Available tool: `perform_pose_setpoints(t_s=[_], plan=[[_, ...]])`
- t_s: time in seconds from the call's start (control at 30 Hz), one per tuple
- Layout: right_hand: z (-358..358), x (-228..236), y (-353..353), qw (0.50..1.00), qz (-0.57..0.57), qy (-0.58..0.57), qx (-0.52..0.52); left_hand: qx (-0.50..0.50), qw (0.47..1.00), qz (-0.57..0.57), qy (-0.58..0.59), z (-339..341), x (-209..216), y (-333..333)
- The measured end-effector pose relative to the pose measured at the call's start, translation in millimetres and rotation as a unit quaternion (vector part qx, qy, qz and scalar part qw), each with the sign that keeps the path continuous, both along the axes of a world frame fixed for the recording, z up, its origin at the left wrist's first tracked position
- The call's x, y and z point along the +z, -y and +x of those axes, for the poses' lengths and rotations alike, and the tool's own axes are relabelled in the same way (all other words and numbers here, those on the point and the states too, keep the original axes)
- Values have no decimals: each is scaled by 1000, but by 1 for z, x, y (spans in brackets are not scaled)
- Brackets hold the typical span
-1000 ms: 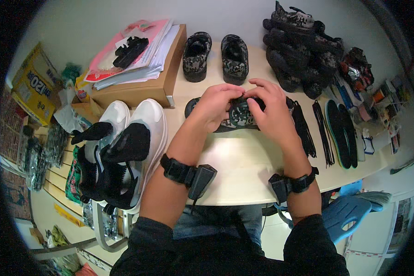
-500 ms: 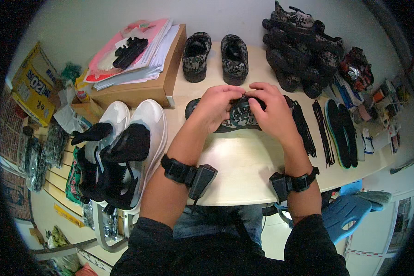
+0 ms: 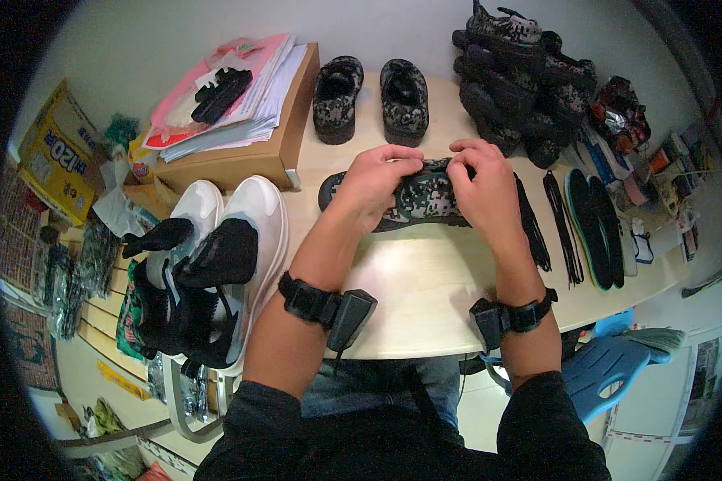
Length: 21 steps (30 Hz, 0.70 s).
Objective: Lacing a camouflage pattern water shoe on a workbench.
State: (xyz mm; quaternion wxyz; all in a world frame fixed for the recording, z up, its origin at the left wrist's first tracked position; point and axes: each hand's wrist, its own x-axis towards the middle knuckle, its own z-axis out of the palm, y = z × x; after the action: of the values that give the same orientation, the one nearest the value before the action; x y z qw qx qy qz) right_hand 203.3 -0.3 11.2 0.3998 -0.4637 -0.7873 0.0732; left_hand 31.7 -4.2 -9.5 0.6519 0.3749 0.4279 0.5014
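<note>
On the table lies a camouflage shoe on its sole, toe to the left, between my two hands. My left hand is closed on the upper near the front, its thumb and fingers meeting at the top edge. At the ankle opening, my right hand has its fingers curled in a pinch against the rim. Fine detail under the fingertips, laces included, is hidden. Both wrists wear black straps with small black boxes.
Behind stand two matching camouflage shoes, with a pile of more to their right. Black laces and dark insoles lie at the right. White sneakers and a cardboard box bearing papers occupy the left.
My hands have drawn apart, the right one shifting rightward along the shoe. More of the shoe's patterned side now shows between them.
</note>
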Motion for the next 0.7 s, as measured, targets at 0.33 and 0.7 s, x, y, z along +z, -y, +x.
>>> perform_pose_setpoints(t_s=[0.33,0.7], plan=[[5,-8,-8,999,-10,41,16,15,1000,3,-3,6,-6,-2],[-13,-24,-4,998,-17,15,-58,11,998,23,-64,3,-5,-2]])
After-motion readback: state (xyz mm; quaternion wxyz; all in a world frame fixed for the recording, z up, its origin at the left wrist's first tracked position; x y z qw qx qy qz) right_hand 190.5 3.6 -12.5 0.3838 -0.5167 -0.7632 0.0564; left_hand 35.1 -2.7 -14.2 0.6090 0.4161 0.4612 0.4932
